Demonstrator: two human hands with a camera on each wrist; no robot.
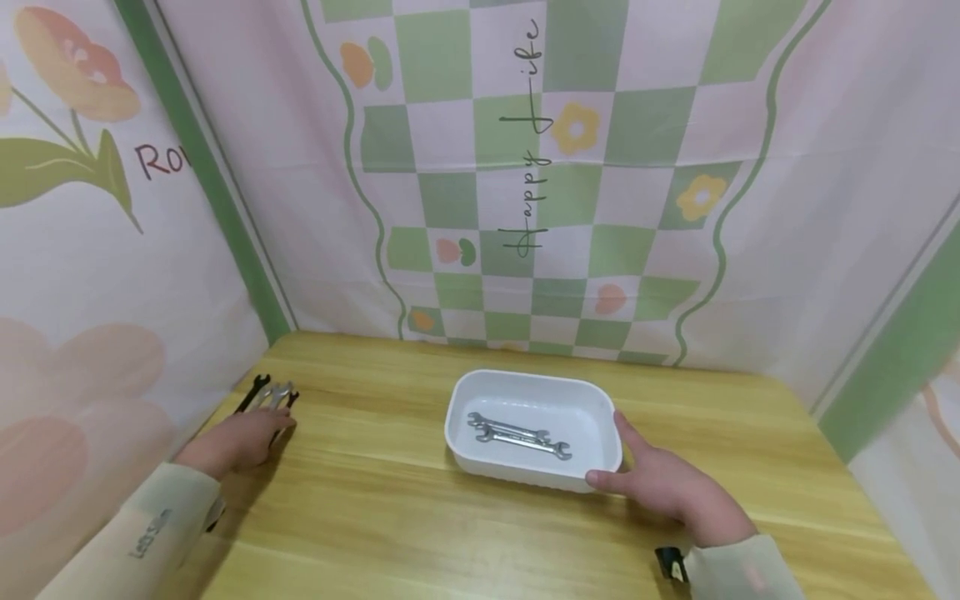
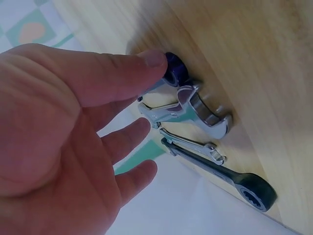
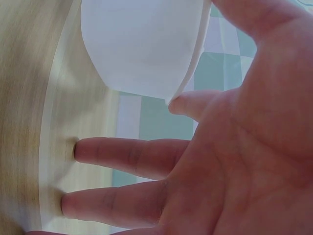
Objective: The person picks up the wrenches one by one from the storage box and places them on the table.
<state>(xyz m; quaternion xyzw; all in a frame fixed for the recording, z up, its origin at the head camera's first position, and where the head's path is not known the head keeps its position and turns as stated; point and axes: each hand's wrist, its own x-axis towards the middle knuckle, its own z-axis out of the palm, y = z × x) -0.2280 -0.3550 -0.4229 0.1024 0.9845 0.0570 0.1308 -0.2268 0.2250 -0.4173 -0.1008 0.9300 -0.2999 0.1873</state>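
My left hand [image 1: 251,440] is at the table's left side, over several wrenches. In the left wrist view its thumb presses the dark ring end of a wrench [image 2: 177,71], apparently pinching it; the index finger is mostly hidden. Close by lie a silver open-ended wrench [image 2: 208,115], a thinner silver wrench [image 2: 195,146] and a black ratchet wrench [image 2: 252,191]. My right hand [image 1: 660,483] touches the near right corner of a white plastic box [image 1: 517,475], fingers straight and spread. Inside the box are silver wrenches [image 1: 525,442], lying side by side.
The wooden table [image 1: 360,517] carries the box near its middle. A patterned curtain [image 1: 450,142] hangs along the back edge, and another printed cloth [image 1: 82,292] borders the left side.
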